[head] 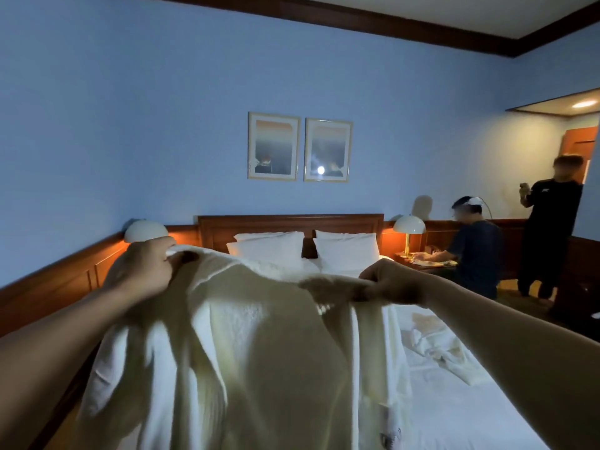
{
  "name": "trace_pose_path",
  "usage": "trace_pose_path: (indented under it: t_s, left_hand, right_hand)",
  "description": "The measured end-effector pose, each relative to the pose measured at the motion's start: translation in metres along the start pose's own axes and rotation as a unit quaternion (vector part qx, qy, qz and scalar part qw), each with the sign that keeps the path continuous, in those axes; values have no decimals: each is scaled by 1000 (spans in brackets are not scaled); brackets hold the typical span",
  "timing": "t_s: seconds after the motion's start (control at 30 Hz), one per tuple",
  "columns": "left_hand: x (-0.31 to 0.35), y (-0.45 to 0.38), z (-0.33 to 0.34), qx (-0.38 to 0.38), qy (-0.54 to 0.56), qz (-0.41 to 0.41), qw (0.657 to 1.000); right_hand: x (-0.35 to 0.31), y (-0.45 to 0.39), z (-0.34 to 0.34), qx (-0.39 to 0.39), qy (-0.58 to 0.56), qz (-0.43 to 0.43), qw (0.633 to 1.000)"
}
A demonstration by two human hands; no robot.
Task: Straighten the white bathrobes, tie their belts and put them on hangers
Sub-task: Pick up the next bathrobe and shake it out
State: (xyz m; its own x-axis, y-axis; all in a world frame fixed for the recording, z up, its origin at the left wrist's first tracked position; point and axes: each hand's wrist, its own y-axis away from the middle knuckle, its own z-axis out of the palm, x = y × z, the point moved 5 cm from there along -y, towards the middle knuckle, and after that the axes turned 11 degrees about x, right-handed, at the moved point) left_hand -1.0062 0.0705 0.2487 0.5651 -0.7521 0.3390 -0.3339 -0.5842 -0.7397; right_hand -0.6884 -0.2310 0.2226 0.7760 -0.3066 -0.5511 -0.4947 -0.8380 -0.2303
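Note:
A white bathrobe (246,345) hangs spread in the air above the bed, held up by its top edge. My left hand (143,267) grips the robe's upper left corner, fingers curled into the cloth. My right hand (389,280) pinches the upper right part of the same edge. The robe's lower part drapes down toward me and hides the near half of the bed. A second crumpled white robe (444,349) lies on the mattress to the right. No hanger is in view.
The white bed (461,414) has two pillows (344,248) against a wooden headboard. Lamps stand on both sides (409,224). One person (474,251) crouches at the right nightstand, another (548,222) stands near the doorway. Wood panelling runs along the left wall.

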Motion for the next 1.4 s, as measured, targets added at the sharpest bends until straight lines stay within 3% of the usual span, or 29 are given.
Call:
trace_pose_path:
  t_s: [0.1,0.37,0.47,0.53,0.6,0.67,0.73,0.8,0.87,1.03,1.13,1.27,1.33,1.4]
  left_hand:
    - [-16,-3,-1,22,-21,-8,1000]
    - [-17,1,1,23,-22,-33,999]
    - [-12,0,2,30,-18,-47,998]
    - [-9,0,3,26,-32,-54,998]
    - [-11,-3,5,16,-43,-65,997]
    - [-12,-4,5,19,-40,-68,997]
    - [-12,-5,6,20,-45,-66,997]
    - [-12,-1,13,-3,-52,-61,997]
    - [-16,5,19,-31,-59,-55,996]
    - [-7,38,13,-98,-119,93,984]
    - [3,48,13,-41,-52,161,985]
    - [9,46,30,55,-11,74,996]
    - [11,45,38,45,-26,30,998]
    - [7,49,44,-3,-86,17,996]
  right_hand:
    - [13,2,16,-64,-22,29,997]
    - [13,-7,29,-132,-53,27,989]
    - [23,-11,31,-167,48,24,984]
    - [31,-17,30,-123,118,11,985]
    - [36,-22,25,3,137,-16,990]
    - [43,-23,22,136,77,-25,987]
    - [48,-22,25,196,-20,2,980]
    - [52,-25,34,200,-94,39,974]
    - [53,-24,36,215,-94,43,971]
    - [69,-7,12,209,86,1,974]
    - [69,-3,4,215,29,-9,976]
    - [61,2,2,278,-50,-6,959]
    - [58,5,-2,288,-33,-21,957]
    - [58,10,-6,252,70,-61,963]
